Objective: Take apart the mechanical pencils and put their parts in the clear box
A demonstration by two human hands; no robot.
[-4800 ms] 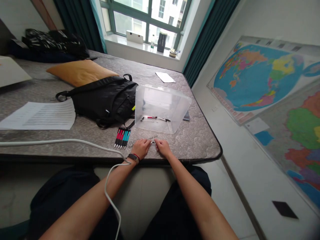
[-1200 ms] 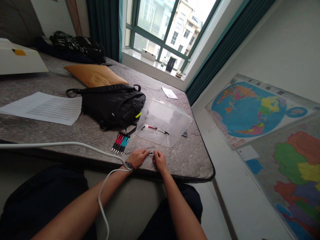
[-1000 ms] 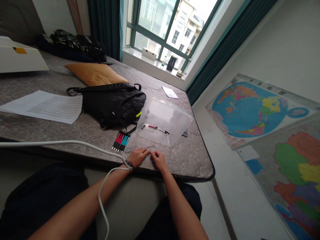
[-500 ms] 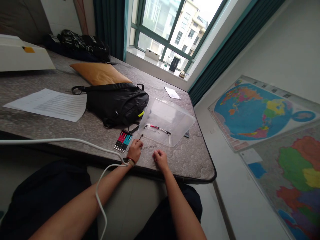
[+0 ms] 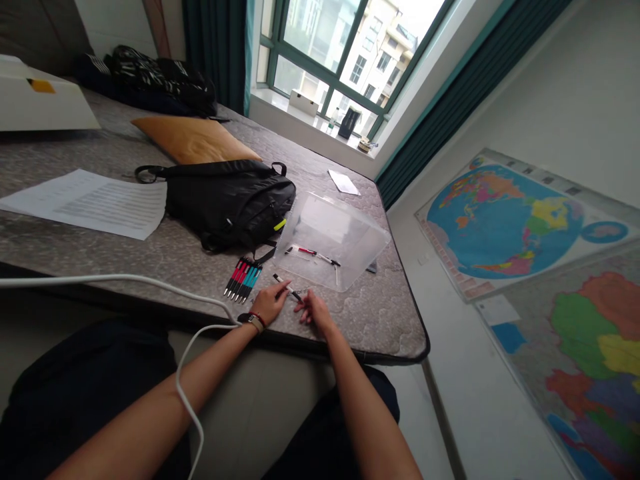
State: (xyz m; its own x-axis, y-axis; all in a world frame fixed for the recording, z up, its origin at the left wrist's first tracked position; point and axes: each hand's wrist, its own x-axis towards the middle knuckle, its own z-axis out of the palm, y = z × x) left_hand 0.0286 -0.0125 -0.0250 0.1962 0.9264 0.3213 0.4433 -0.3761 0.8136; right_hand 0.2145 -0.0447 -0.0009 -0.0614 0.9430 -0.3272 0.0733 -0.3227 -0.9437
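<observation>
Near the mattress edge, my left hand [image 5: 271, 303] is closed on a white-and-black pen [image 5: 286, 286], fingertips around its middle. The pen lies slantwise just above or on the mattress. My right hand [image 5: 314, 312] is at the pen's lower right end, fingers loosely bent and apart; whether they touch the pen, I cannot tell. Left of my hands, several red, teal and black pens [image 5: 243, 280] lie side by side in a row. Beyond my hands stands a clear plastic box [image 5: 357, 257], with red, white and black pens [image 5: 307, 251] in it.
A black backpack [image 5: 230, 203] lies behind the row of pens, with a brown envelope [image 5: 200, 141] beyond. Printed paper [image 5: 100, 203] is at left. A white cable [image 5: 125, 277] passes over my left forearm. The mattress [image 5: 380, 320] ends near my knees; wall maps [image 5: 505, 220] hang at right.
The pen at my left hand now shows more fully, turned to point down toward the right. My right hand has loosened from a closed shape and moved slightly left toward the pen.
</observation>
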